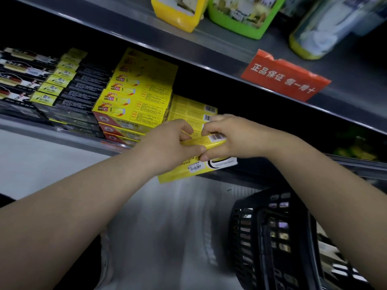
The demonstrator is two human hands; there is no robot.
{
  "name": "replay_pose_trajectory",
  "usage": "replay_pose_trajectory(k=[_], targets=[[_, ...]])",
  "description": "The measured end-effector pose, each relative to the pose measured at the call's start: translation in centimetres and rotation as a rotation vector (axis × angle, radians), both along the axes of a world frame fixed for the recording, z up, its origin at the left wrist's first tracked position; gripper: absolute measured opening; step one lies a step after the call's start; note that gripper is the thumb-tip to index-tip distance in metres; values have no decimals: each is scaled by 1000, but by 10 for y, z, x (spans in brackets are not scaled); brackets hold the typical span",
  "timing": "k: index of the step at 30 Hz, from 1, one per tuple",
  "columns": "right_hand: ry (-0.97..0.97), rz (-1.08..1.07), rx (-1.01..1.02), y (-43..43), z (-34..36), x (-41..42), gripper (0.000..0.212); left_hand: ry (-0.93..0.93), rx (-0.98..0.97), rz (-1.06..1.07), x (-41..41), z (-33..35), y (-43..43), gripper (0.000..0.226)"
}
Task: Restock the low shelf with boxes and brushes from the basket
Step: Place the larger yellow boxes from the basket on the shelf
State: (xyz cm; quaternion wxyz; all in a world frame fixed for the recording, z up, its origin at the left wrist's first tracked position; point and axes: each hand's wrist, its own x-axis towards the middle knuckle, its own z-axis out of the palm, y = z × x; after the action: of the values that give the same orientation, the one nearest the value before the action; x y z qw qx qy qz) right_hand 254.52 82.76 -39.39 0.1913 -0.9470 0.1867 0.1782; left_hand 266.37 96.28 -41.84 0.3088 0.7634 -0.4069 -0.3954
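Mid-placement at the low shelf [62, 136], beneath the overhanging upper shelf [209, 53], with the black basket [251, 227] down at lower right, contents too blurred to tell. Aims, seemingly, for the slot right of the tall yellow stack [138, 97], onto the shorter yellow stack [192, 109]. Carries two yellow boxes [188, 170], one atop the other, at the shelf's front lip, just before that shorter stack. Curled round them from either side: left grip [176, 147] and right grip [230, 139], close together. Next, probably: slide forward and level, square against the tall stack's side, clear of the upper shelf's edge. Dark open room further right.
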Motion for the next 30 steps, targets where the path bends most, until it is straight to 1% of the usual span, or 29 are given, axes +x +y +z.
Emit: replay_pose_trajectory(k=[1, 3, 5, 6, 9, 12, 14, 15, 17, 19, 22, 24, 26, 28, 30], targets=[[36, -30, 13, -6, -1, -6, 35, -38, -40, -14, -1, 1, -1, 53], [88, -147, 48, -20, -3, -17, 30, -85, -99, -17, 0, 3, -2, 53], [74, -271, 75, -36, -11, -25, 30, -103, -130, -15, 4, 3, -3, 45], [65, -312, 60, -44, -17, -26, 33, -101, -138, -14, 5, 2, -3, 40], [70, -400, -92, -65, -38, -15, 47, -114, -131, -18, 7, 1, -3, 30], [30, -512, -197, -83, -60, 11, 53, -83, -132, -23, 11, -3, -2, 24], [-33, -593, -211, -94, -73, 33, 54, -50, -127, -33, 14, -6, -1, 21], [-95, -634, -170, -100, -80, 43, 53, -43, -121, -39, 15, -7, -1, 20], [-230, -718, -4, -110, -94, 60, 50, -37, -107, -46, 17, -8, -2, 18], [-285, -774, 114, -119, -108, 73, 50, -29, -99, -46, 18, -9, -2, 16], [-305, -784, 185, -127, -124, 85, 52, -40, -82, -50, 19, -11, -4, 14], [-271, -784, 204, -132, -136, 88, 47, -49, -74, -50, 19, -12, -6, 13], [-177, -738, 158, -133, -147, 90, 41, -57, -74, -49, 19, -12, -8, 13], [-79, -653, 107, -135, -156, 90, 43, -64, -75, -46, 19, -13, -10, 12], [-26, -583, 76, -135, -158, 88, 44, -68, -73, -53, 18, -14, -12, 12]])
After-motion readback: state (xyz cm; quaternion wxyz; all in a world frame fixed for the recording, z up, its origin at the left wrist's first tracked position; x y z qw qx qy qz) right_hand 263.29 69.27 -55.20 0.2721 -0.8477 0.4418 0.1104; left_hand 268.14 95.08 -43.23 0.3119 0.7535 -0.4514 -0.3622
